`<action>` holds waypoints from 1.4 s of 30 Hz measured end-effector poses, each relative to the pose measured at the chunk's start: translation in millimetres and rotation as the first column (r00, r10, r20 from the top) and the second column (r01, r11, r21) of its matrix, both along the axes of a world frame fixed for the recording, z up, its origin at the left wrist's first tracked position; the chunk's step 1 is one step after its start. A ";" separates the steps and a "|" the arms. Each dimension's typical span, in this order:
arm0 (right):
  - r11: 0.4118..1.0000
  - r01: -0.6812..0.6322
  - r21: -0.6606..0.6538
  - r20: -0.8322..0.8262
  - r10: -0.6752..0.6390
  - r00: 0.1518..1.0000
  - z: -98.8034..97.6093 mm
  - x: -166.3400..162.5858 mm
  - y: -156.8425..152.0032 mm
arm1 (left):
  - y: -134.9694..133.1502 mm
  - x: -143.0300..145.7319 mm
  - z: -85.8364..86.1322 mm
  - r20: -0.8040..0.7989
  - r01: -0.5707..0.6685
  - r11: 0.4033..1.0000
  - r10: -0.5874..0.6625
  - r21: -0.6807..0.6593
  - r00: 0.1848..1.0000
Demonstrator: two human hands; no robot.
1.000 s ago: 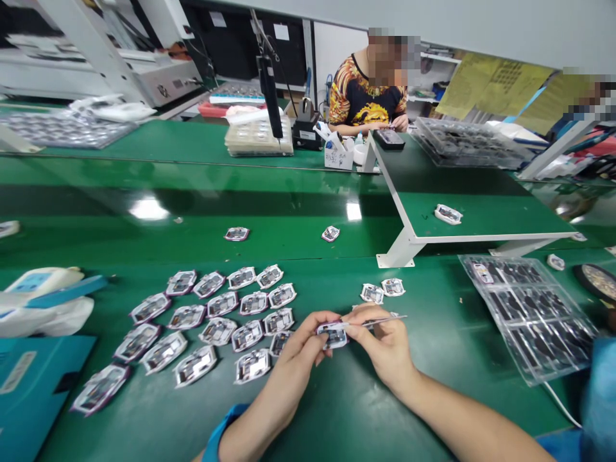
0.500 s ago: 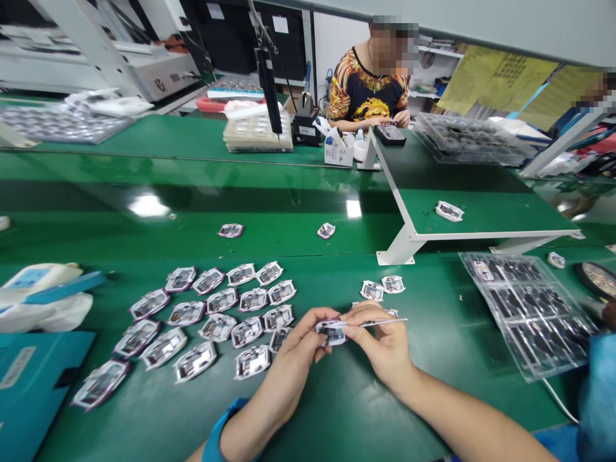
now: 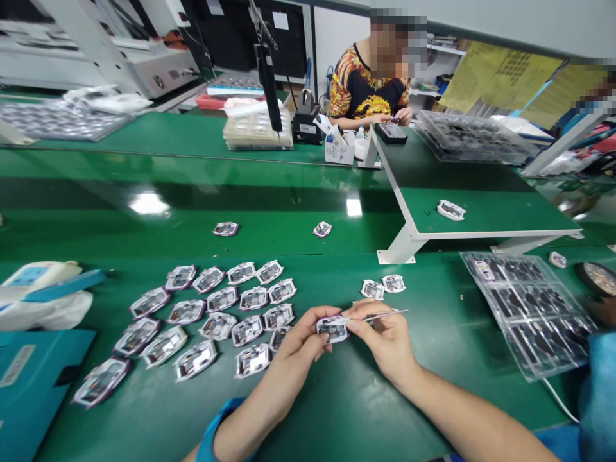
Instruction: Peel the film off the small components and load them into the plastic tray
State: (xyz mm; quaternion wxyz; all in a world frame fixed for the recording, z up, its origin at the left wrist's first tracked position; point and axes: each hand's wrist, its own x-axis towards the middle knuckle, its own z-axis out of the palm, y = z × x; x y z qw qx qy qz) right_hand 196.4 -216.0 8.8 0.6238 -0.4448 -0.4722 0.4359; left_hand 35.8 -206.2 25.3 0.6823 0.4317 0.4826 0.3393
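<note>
My left hand pinches a small white-framed electronic part just above the green table. My right hand grips thin metal tweezers, whose tips rest on that part. Left of my hands lie several similar parts in loose rows. Two more parts sit just beyond my right hand.
A clear blister tray with dark parts lies at the right. A raised green shelf carries one part. Two loose parts rest farther back. A teal box and white device sit at the left. A person works across the table.
My hands have stayed together on the part, with the view shifting slightly. The two loose parts farther back have drifted left.
</note>
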 end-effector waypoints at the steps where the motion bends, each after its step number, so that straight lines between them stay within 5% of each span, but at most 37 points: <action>1: 1.000 -0.008 -0.002 -0.009 0.008 1.000 0.4 0.1 0.0 | 0.5 -0.5 1.2 -0.005 0.006 1.000 -0.006 0.016 1.000; 14: 0.996 -0.056 -0.072 -0.065 0.051 0.997 5.4 3.3 0.4 | 4.2 -10.3 4.1 -0.151 0.137 0.980 -0.115 0.144 0.982; 29: 0.994 0.024 -0.106 -0.034 -0.028 0.999 2.4 4.3 -1.5 | 4.1 -4.0 11.7 0.150 -0.061 0.991 0.079 -0.122 0.986; 42: 0.995 -0.076 -0.059 -0.069 0.072 0.995 4.7 1.4 -1.1 | 0.5 -2.1 9.9 0.033 0.014 1.000 -0.014 -0.012 0.999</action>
